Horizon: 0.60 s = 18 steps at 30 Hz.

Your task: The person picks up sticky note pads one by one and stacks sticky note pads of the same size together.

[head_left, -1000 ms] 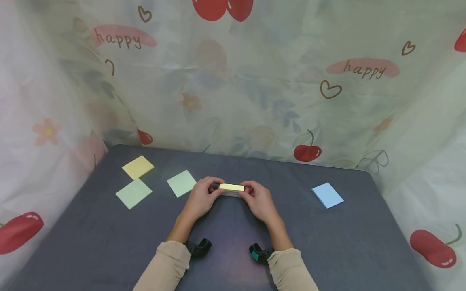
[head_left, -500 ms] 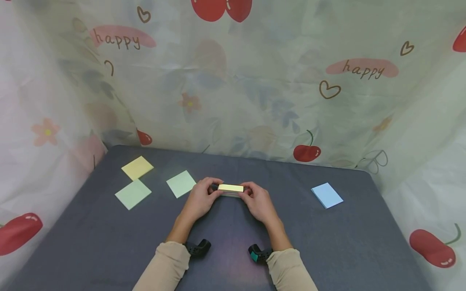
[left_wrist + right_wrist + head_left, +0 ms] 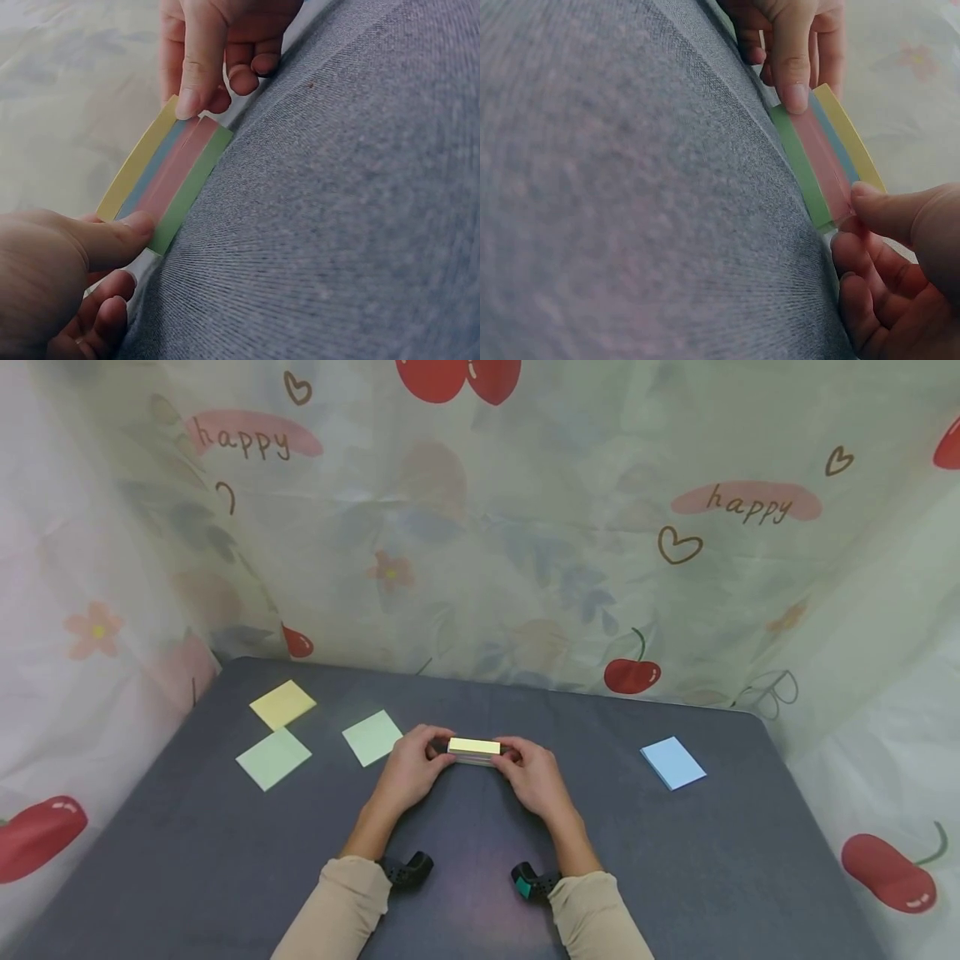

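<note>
A stack of sticky note pads (image 3: 474,752) stands at the middle of the table, low over the cloth. From the top its layers run yellow, blue, pink and green, with the green one (image 3: 191,187) right at the cloth. My left hand (image 3: 414,767) pinches its left end, the thumb on the near side. At the other end my right hand (image 3: 531,772) grips in the same way. In the right wrist view, the right thumb (image 3: 874,202) presses by the blue and pink layers. The fingertips behind the stack are mostly hidden.
To the left on the dark grey table (image 3: 480,877) lie a yellow pad (image 3: 283,704), a green pad (image 3: 274,759) just before it and another green pad (image 3: 372,738) near my left hand. A blue pad (image 3: 672,763) lies to the right. A patterned curtain (image 3: 480,568) surrounds the table.
Hardly anything differs. Both hands keep their hold on the stack, with the left hand shifting very slightly; the loose pads stay in place.
</note>
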{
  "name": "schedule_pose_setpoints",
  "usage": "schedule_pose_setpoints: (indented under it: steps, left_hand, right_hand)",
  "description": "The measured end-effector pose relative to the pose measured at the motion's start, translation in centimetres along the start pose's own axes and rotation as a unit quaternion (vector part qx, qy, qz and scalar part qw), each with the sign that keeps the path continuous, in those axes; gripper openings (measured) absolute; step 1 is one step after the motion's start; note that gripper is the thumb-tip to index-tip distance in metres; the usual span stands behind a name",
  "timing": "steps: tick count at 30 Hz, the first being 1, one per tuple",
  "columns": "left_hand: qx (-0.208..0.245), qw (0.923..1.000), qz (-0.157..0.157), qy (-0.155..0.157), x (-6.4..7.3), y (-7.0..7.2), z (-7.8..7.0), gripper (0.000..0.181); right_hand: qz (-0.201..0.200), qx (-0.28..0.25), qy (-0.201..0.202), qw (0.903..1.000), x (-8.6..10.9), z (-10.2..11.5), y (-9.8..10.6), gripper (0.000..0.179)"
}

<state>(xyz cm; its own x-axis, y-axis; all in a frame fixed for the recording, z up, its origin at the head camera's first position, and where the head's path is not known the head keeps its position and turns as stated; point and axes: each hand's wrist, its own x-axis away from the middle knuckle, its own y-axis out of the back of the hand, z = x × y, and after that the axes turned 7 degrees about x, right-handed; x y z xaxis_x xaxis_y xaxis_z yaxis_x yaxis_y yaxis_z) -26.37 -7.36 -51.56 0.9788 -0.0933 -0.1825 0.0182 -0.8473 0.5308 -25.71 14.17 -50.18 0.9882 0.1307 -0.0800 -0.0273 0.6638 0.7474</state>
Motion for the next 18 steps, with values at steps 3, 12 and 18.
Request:
schedule_pose_setpoints:
  steps: [3,12,18]
  left_hand:
    - [-0.001,1.0000,0.003,0.003,0.08,-0.01,0.01,0.031]
    - [0.019,0.9997,-0.014,0.006,-0.01,0.33,-0.06,0.035]
    - [0.016,0.9997,-0.012,0.011,0.01,0.51,-0.13,0.034]
  right_hand:
    - [0.004,0.005,-0.002,1.0000,0.01,0.08,-0.01,0.030]
    - [0.007,0.021,-0.001,0.9998,0.05,0.47,0.41,0.036]
    - [0.008,0.069,0.021,0.9973,0.35,0.64,0.58,0.032]
